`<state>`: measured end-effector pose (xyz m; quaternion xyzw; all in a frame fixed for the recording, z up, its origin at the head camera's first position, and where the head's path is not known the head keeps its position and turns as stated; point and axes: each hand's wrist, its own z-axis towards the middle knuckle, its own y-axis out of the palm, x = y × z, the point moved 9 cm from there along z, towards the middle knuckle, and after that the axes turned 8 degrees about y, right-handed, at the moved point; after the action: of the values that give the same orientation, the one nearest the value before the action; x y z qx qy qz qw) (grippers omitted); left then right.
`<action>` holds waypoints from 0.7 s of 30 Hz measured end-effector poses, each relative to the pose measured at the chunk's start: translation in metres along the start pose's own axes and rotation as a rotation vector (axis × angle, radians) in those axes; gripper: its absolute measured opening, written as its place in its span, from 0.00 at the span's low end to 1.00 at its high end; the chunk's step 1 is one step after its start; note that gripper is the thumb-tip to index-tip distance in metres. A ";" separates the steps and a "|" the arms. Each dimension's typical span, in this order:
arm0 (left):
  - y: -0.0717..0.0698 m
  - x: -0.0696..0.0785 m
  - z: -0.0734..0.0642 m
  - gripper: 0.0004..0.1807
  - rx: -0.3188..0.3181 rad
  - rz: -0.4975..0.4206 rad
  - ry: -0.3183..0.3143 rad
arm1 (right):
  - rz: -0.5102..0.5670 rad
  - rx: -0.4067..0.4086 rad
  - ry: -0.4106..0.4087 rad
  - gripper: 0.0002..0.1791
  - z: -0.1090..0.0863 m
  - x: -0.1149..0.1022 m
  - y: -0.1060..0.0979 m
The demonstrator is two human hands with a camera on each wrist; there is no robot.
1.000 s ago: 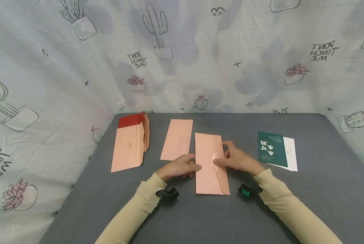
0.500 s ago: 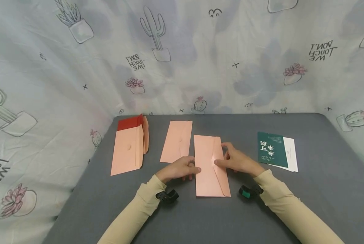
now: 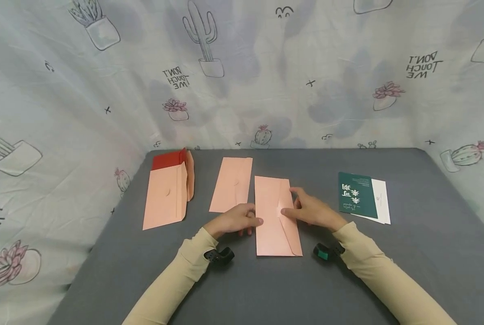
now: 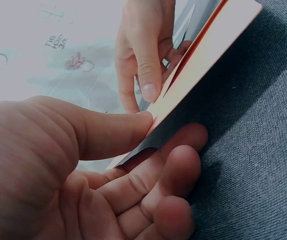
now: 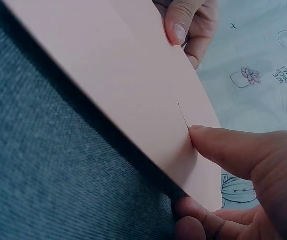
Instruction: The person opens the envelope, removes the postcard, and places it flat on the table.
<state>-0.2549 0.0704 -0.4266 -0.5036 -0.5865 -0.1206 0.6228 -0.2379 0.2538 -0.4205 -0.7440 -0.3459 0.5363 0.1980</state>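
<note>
Fingers of left hand [image 3: 235, 220] and right hand [image 3: 315, 211] are pinching opposite sides of a pink envelope [image 3: 269, 237]; wrist views are showing its edge clearing the grey tabletop [image 3: 250, 289], unclear from the head. Beyond, a second pink envelope [image 3: 232, 183] is lying flat.

The head view has turned slightly — held envelope [image 3: 271, 234] and table [image 3: 306, 293] appear further left.

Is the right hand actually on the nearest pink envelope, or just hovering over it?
Touching. The right wrist view shows it: the right hand has its thumb tip resting on the face of the pink envelope.
</note>
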 end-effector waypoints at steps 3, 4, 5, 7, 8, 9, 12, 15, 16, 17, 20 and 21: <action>0.000 0.004 0.003 0.08 -0.011 0.004 0.011 | 0.006 -0.002 0.010 0.50 -0.001 0.002 -0.003; 0.000 0.006 0.004 0.08 -0.015 0.004 0.014 | 0.004 -0.002 0.011 0.50 -0.001 0.002 -0.005; -0.001 0.007 0.004 0.08 -0.018 0.004 0.017 | 0.000 -0.003 0.010 0.50 -0.001 0.002 -0.007; -0.002 0.010 0.006 0.09 -0.024 0.012 0.018 | -0.009 0.000 0.007 0.50 -0.002 0.001 -0.010; -0.003 0.010 0.006 0.09 -0.023 0.014 0.020 | -0.013 0.005 0.004 0.50 -0.002 0.000 -0.012; -0.004 0.011 0.007 0.09 -0.019 0.019 0.022 | -0.019 0.010 -0.002 0.50 -0.001 -0.001 -0.013; -0.007 0.010 0.007 0.09 -0.003 0.026 0.021 | -0.022 0.027 -0.015 0.50 -0.001 -0.005 -0.015; -0.006 0.008 0.004 0.09 -0.005 0.020 0.010 | -0.026 0.028 -0.004 0.51 0.000 -0.006 -0.011; -0.005 0.007 0.003 0.10 -0.010 0.015 0.008 | -0.032 0.029 0.006 0.52 0.000 -0.005 -0.009; -0.003 0.006 0.002 0.10 -0.016 0.011 0.005 | -0.042 0.032 0.015 0.52 0.000 -0.004 -0.007; 0.001 0.003 0.001 0.10 -0.023 0.005 0.004 | -0.087 0.044 0.037 0.54 -0.001 -0.003 -0.001; 0.001 0.001 0.001 0.10 -0.021 0.005 0.003 | -0.102 0.051 0.040 0.55 -0.002 -0.004 0.000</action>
<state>-0.2539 0.0723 -0.4262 -0.5115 -0.5829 -0.1262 0.6186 -0.2370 0.2514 -0.4174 -0.7307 -0.3657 0.5193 0.2505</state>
